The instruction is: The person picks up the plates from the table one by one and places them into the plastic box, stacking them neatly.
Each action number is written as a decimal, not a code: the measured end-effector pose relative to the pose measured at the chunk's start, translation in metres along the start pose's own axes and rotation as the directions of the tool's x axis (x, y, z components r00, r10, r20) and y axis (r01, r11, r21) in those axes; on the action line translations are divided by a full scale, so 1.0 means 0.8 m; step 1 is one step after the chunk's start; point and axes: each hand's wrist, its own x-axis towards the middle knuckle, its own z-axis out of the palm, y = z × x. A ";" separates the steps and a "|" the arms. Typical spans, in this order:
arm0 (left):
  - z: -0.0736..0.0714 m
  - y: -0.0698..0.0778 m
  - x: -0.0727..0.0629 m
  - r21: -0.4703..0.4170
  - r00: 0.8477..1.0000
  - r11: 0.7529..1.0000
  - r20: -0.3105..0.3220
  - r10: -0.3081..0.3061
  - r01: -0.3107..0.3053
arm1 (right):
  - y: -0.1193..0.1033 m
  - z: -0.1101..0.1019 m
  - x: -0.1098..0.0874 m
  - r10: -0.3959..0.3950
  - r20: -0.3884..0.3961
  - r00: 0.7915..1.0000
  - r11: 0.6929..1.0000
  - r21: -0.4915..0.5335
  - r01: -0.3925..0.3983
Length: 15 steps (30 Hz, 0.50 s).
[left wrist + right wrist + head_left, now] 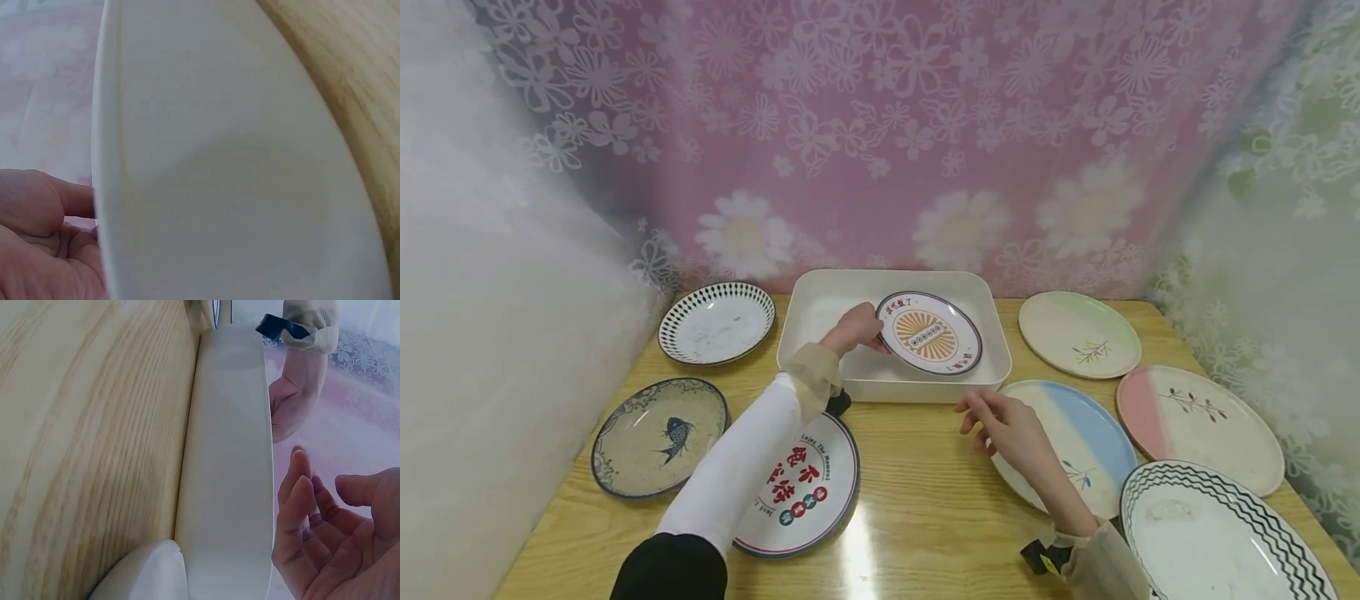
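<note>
The plate (928, 332), within the tub (880, 392), extended rightward from the grip of the left hand (854, 327), which pinched its left edge; the right hand (1007, 429), relaxed and holding nothing, stood farther off.

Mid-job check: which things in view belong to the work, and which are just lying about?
In the work, it seems:
sunburst plate, held by the left hand
white bin, where it is held
right hand, holding nothing

Apparently just lying about:
diamond-rimmed plate
fish plate
red-lettered plate
green plate
pink plate
blue plate
zigzag-rimmed plate
</note>
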 end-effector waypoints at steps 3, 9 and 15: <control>-0.003 0.002 0.003 -0.076 0.998 0.996 0.060 -0.032 0.036 | 0.000 0.001 0.000 0.003 -0.002 1.000 1.000 -0.006 -0.003; -0.008 0.004 0.005 -0.106 0.987 0.991 0.150 -0.066 0.082 | -0.003 0.003 -0.002 0.015 0.002 1.000 1.000 -0.001 -0.015; -0.007 0.001 0.005 -0.124 0.982 0.988 0.173 -0.070 0.092 | -0.004 0.003 -0.003 0.019 0.002 1.000 1.000 -0.003 -0.019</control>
